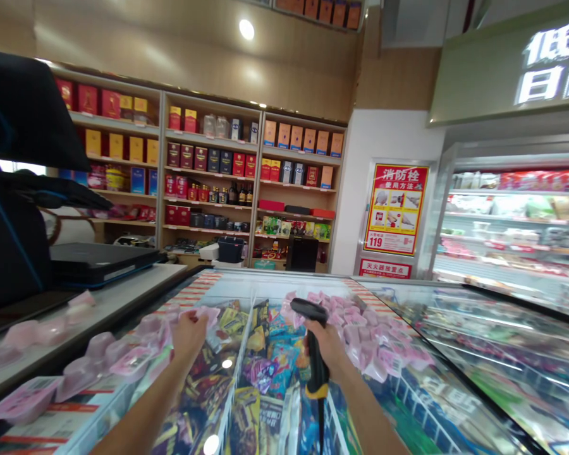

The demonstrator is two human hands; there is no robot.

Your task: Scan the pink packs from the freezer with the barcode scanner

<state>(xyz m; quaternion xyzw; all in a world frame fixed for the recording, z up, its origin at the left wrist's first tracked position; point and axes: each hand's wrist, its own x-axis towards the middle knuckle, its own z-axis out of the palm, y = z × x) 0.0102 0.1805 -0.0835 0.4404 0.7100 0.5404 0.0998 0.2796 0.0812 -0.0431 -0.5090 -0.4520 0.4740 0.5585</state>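
Beside the right hand and scanner, pink packs atop freezer glass

The only view looks from the wearer's head, above and behind the left hand and right hand, near them, facing forward across the freezer beneath to shelves beyond.
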